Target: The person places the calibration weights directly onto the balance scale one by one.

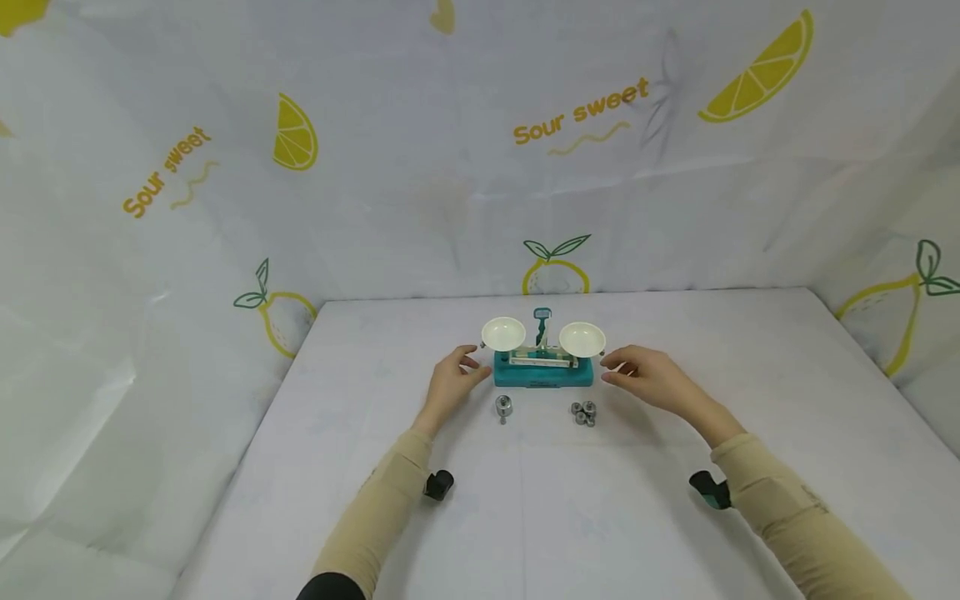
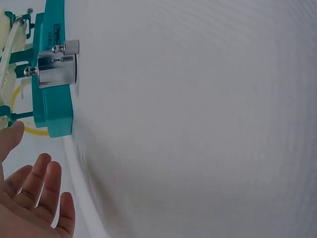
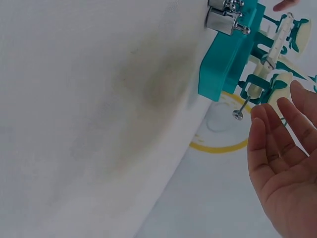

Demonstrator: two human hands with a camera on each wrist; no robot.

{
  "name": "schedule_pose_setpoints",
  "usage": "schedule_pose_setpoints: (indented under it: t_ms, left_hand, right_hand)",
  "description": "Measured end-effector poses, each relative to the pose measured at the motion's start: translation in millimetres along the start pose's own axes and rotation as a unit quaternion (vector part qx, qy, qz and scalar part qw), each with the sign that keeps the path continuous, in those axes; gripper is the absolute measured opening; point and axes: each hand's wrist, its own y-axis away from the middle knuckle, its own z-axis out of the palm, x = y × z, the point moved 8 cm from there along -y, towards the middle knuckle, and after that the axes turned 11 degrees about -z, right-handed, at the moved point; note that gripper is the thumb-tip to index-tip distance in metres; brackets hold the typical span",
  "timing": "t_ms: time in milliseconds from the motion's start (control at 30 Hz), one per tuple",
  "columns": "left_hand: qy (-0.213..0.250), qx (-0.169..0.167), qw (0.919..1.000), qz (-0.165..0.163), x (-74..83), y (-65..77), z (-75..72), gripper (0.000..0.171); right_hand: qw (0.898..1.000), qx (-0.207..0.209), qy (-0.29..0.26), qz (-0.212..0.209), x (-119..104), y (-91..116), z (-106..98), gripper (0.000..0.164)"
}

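A teal balance scale (image 1: 543, 377) stands on the white table, with a cream left pan (image 1: 503, 333) and right pan (image 1: 582, 339) on top. My left hand (image 1: 450, 385) is beside its left end, fingers loosely bent and holding nothing. At the opposite end is my right hand (image 1: 651, 379), its fingers relaxed near the small metal adjusting nut (image 3: 237, 115) on the beam's tip. In front of the base sit a large metal weight (image 1: 504, 405) with a small one by it on the left, and a cluster of metal weights (image 1: 583, 412) on the right.
White cloth with lemon prints (image 1: 557, 277) hangs behind the table (image 1: 525, 500) and along both sides. Black wrist-worn devices (image 1: 438, 485) stick out from both sleeves.
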Motion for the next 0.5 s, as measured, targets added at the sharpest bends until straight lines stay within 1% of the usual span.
schedule_pose_setpoints:
  t_ms: [167, 367, 500]
  left_hand:
    - [0.007, -0.012, 0.9999, -0.005, -2.0, -1.6, 8.2, 0.048]
    - [-0.006, -0.018, 0.9997, -0.013, -4.7, -4.3, 15.9, 0.045]
    - [-0.004, -0.025, 0.9996, -0.015, -4.8, -3.9, 19.1, 0.044]
  right_hand:
    - [1.0, -0.016, -0.019, -0.015, -1.3, -1.1, 8.7, 0.031]
    - [0.999, -0.032, -0.029, -0.031, -1.3, -1.1, 16.5, 0.032]
    - [0.998, -0.042, -0.035, -0.036, 0.8, -2.3, 21.7, 0.032]
